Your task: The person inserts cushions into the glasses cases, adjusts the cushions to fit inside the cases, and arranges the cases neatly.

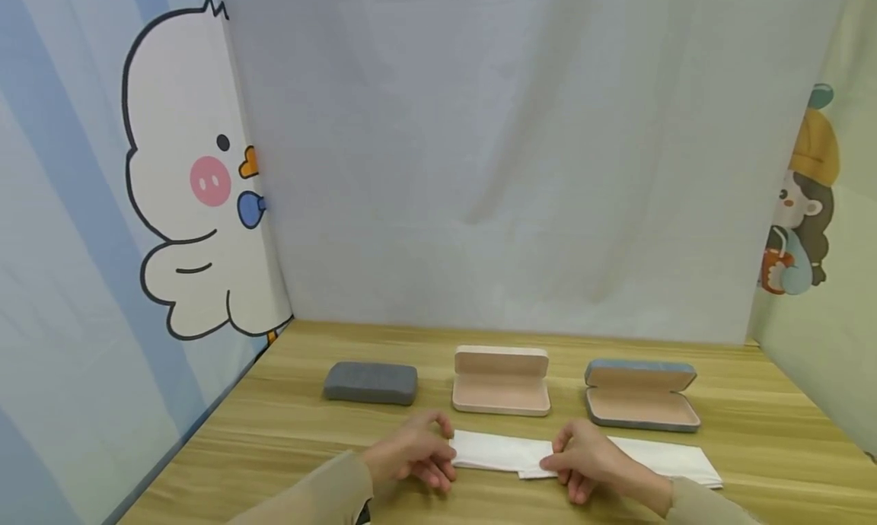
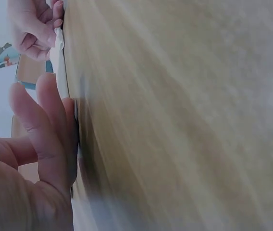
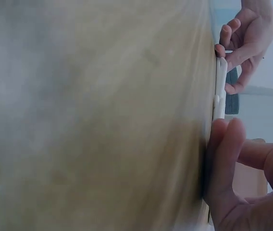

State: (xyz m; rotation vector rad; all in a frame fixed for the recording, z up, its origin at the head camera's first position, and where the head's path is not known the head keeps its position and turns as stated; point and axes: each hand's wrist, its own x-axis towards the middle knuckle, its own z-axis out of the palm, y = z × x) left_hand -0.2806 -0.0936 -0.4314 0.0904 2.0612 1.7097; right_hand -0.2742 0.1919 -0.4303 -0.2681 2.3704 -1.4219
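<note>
In the head view the light is soft and even, moderately bright, leaving only faint fold shadows down the grey backdrop (image 1: pixel 425 167); detail is crisp on the table (image 1: pixel 226 449), and the white cloth (image 1: pixel 493 450) is among the brightest patches. Both wrist views are dimmer and hazier, their near stretches of tabletop smeared out of focus with milky veils. Dark, soft-edged shadow hugs the fingers (image 2: pixel 35 122) there. The lamp's direction cannot be told.
</note>
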